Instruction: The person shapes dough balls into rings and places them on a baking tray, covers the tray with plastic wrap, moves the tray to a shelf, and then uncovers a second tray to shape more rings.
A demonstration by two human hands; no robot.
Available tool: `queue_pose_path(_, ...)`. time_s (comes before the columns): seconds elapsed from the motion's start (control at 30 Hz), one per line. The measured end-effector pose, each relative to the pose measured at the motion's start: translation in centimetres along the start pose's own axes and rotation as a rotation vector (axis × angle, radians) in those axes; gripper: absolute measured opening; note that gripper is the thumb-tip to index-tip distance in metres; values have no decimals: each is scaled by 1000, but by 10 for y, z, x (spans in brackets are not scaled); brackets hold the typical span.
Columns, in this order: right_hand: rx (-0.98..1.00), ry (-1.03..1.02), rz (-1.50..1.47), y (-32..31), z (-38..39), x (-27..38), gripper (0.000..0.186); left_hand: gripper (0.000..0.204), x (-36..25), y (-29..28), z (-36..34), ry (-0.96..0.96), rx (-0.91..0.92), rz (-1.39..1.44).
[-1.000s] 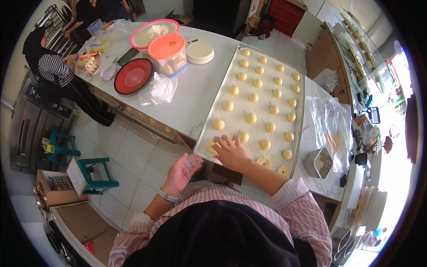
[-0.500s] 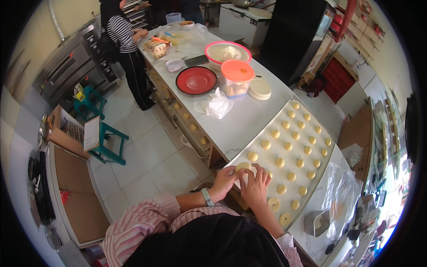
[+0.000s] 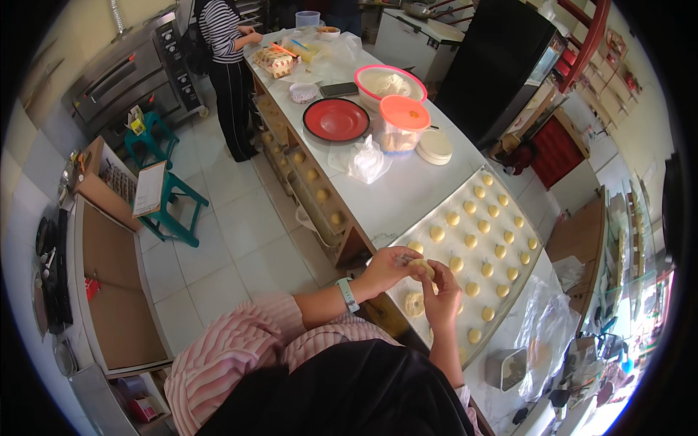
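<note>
Between the fingers of both my hands is a pale yellow dough piece (image 3: 422, 269), held just above the near left part of a baking tray (image 3: 476, 187). My left hand (image 3: 387, 272), with a light watch band at its wrist, pinches it from the left. The fingertips of my right hand (image 3: 442, 296) close on its other side. Rows of small round dough balls (image 3: 471, 240) cover the tray. By my right hand lies a flattened dough piece (image 3: 414, 304) with a dent in its middle. My hands and forearm hide some nearby dough.
Farther along the table stand a pink-rimmed bowl of flour (image 3: 392, 84), an orange-lidded tub (image 3: 404, 113), a red plate (image 3: 336, 119) and a crumpled white bag (image 3: 366, 160). A metal container (image 3: 506, 369) sits right of the tray. Another person (image 3: 225, 73) stands at the far left end.
My view has shifted slightly. Both hands have drawn together around the dough piece, now lifted between their fingers, and the dented piece shows left of my right hand.
</note>
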State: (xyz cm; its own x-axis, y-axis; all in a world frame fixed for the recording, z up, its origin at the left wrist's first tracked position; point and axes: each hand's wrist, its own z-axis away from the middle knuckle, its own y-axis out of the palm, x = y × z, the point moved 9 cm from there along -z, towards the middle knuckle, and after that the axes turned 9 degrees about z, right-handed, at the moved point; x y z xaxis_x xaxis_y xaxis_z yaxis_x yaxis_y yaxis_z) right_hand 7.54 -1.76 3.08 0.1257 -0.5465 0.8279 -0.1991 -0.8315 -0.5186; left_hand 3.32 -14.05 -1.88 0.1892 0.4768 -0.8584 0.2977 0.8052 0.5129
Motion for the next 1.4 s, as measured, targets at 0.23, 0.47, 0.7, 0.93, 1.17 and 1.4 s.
queue_pose_path(0.23,-104,153,-240,-11,6,-13,25,30,3,12,2,-105,30,108)
queue_pose_path(0.47,-92,299,-316,-17,11,-26,22,35,20,13,7,-276,42,204)
queue_pose_path(0.7,-3,382,-293,-10,13,-44,26,38,30,-2,2,-317,24,144)
queue_pose_path(0.93,-7,392,-321,-7,11,-49,27,38,33,-1,0,-370,40,214)
queue_pose_path(1.17,28,404,-321,1,9,-45,27,33,34,-9,-4,-343,7,122)
queue_pose_path(1.4,61,394,-414,10,11,-43,30,34,43,-7,-7,-421,38,-25)
